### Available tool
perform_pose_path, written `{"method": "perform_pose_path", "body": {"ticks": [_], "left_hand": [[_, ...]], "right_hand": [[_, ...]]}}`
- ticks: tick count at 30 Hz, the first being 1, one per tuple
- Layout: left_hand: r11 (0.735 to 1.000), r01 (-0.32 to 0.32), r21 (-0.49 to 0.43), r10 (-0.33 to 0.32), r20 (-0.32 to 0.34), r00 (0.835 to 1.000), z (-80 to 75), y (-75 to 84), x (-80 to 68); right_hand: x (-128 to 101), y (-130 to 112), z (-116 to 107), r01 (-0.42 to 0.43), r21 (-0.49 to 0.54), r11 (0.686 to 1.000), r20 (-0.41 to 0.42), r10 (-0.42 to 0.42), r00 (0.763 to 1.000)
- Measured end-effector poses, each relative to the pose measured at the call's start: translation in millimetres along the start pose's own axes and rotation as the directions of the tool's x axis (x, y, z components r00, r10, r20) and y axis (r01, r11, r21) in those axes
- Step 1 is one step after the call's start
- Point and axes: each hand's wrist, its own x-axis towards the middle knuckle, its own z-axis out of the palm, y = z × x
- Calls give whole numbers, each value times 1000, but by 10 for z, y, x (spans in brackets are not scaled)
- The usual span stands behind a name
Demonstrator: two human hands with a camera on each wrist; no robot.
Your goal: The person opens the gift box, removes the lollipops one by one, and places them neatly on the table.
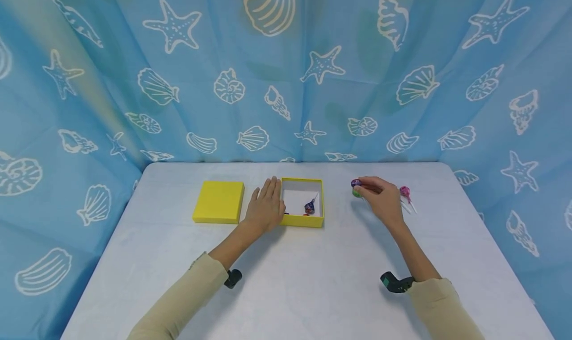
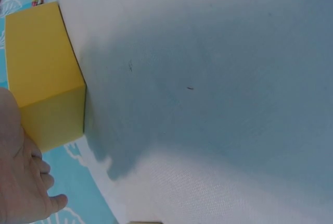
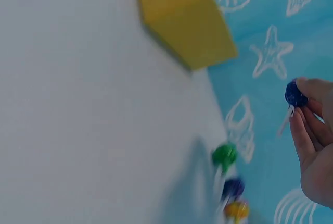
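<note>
An open yellow box (image 1: 303, 220) sits mid-table with a blue-wrapped lollipop (image 1: 309, 207) lying inside it. My left hand (image 1: 266, 206) rests flat against the box's left wall (image 2: 44, 83), fingers straight. To the right, my right hand (image 1: 381, 195) pinches a purple-blue lollipop (image 1: 356, 183) by its head, lifted a little off the table; the right wrist view shows it (image 3: 295, 95) between the fingertips. A green lollipop (image 1: 356, 193) lies just under that hand, and a pink one (image 1: 404, 191) lies to its right.
The yellow lid (image 1: 219, 201) lies flat to the left of the box. More lollipops (image 3: 232, 188) lie on the white table (image 1: 286, 280) in the right wrist view. A blue seashell-print cloth (image 1: 286, 72) closes in the back and both sides.
</note>
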Motion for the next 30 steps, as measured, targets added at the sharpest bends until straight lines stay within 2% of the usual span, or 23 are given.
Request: {"method": "perform_pose_path", "body": {"ticks": [7,14,30], "left_hand": [[1000,-16,-5,16,-22,1000,-10,-9,-8],[1000,-18,-8,17,-13,1000,-5,-6,-5],[1000,-18,-12,18,-15,1000,8,-9,-11]], "right_hand": [[-209,324,-170,-48,-127,991,-48,43,998],[-344,510,-136,-129,-201,971,-50,121,991],[-419,579,-6,-169,-243,955,-55,161,986]]}}
